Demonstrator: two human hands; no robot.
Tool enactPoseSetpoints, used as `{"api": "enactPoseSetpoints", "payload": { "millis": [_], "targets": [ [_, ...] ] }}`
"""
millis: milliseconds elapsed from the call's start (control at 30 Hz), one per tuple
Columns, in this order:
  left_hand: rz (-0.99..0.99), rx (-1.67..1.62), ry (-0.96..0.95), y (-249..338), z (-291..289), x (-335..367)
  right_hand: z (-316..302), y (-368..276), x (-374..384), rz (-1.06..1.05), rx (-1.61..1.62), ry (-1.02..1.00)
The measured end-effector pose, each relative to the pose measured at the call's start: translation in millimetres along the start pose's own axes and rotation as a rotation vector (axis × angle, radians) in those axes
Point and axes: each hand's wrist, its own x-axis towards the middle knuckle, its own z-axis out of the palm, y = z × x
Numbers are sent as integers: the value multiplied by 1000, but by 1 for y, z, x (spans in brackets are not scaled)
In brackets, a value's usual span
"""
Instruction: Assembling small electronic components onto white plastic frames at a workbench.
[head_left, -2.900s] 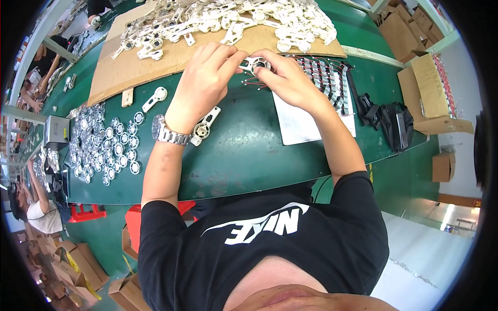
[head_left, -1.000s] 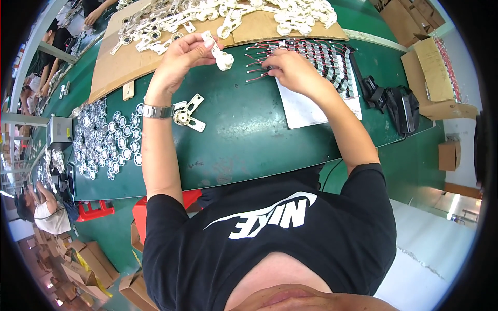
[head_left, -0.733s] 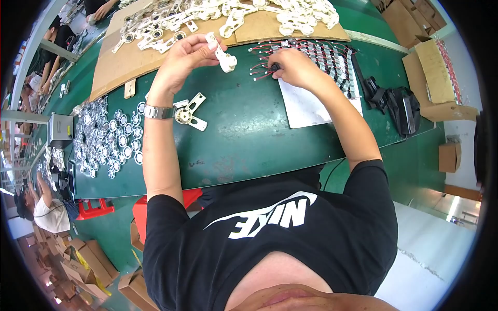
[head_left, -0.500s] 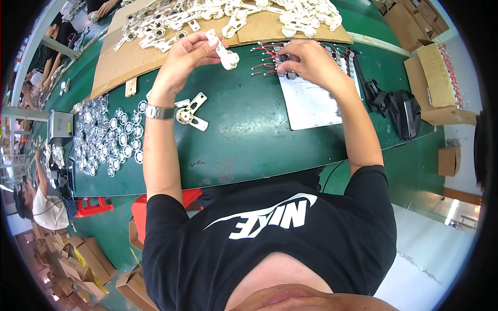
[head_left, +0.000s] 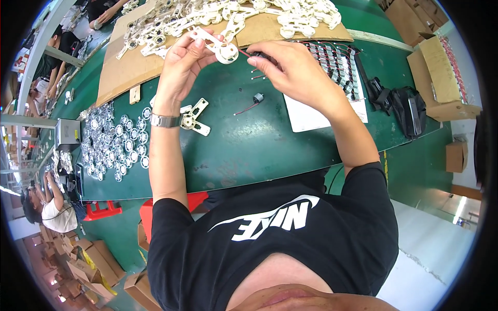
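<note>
My left hand [head_left: 179, 65] pinches a white plastic arm part [head_left: 226, 53] with a round cup-like end, held above the table's far side. Close to that end is my right hand [head_left: 298, 67], its fingers closed round a small dark motor [head_left: 262, 55], mostly hidden. A red wire [head_left: 243, 52] runs from its fingertips toward the white part; whether they touch I cannot tell. Below the hands, a loose small motor [head_left: 258, 97] with a wire lies on the green table [head_left: 233, 140]. Beside my left wrist rests a white three-armed part [head_left: 194, 118].
White plastic parts [head_left: 306, 15] are heaped on cardboard [head_left: 116, 72] at the back. Rows of wired motors [head_left: 337, 62] lie on a white sheet [head_left: 306, 118] at right, near a black bag [head_left: 408, 113]. Silver rings [head_left: 122, 140] cover the left side. Other people work at far left.
My right hand has moved left from the motor rows to the white part, with a motor in it. A loose motor now lies mid-table. The white part has turned in my left hand.
</note>
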Motion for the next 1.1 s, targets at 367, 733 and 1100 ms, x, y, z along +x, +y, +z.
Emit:
{"api": "enactPoseSetpoints", "payload": {
  "millis": [367, 733, 1100],
  "targets": [
    [-17, -9, 238, -4, -6, 3, -3, -7, 5, 108, -89, 38],
    [-4, 288, 282, -3, 21, -2, 12, 3, 4, 135, -133, 83],
    [-25, 288, 287, -2, 24, -4, 6, -4, 4, 217, -184, 170]
  ]
}}
